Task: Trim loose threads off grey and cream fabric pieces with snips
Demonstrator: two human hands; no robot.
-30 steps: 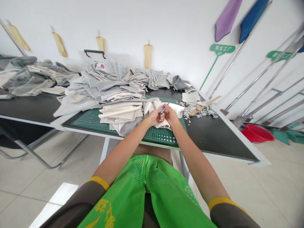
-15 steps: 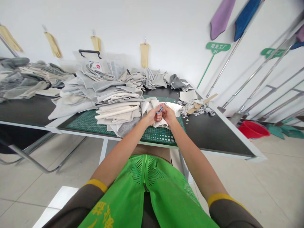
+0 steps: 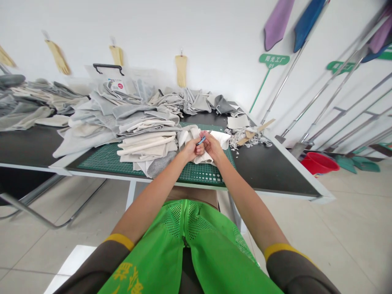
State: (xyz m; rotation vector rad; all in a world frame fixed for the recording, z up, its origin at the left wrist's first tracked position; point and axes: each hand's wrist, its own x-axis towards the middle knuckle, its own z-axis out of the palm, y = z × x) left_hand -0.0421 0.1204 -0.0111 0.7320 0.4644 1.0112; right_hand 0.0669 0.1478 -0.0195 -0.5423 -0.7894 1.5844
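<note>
Both hands meet over the green cutting mat, in front of the cloth stack. My left hand point(image 3: 192, 150) is closed around a small blue-handled tool point(image 3: 201, 141), which looks like thread snips; its thin metal tip points up and to the right. Touching it from the right is my right hand point(image 3: 212, 147), fingers pinched together close to the tip; what they hold, if anything, is hidden. A white cloth point(image 3: 223, 139) lies crumpled under and behind the hands. Left of them rises a stack of folded grey and cream cloths point(image 3: 147, 145).
The cutting mat point(image 3: 98, 159) covers part of the black table point(image 3: 263, 171). Fabric scraps point(image 3: 240, 139) and a wooden strip point(image 3: 255, 132) lie to the right. More grey cloths point(image 3: 196, 100) line the back. A red bucket point(image 3: 318, 163) stands on the floor at right.
The view has shifted slightly, so the scene sits a little further left. The blue tool has turned a little between the hands, which stay together over the cloth.
</note>
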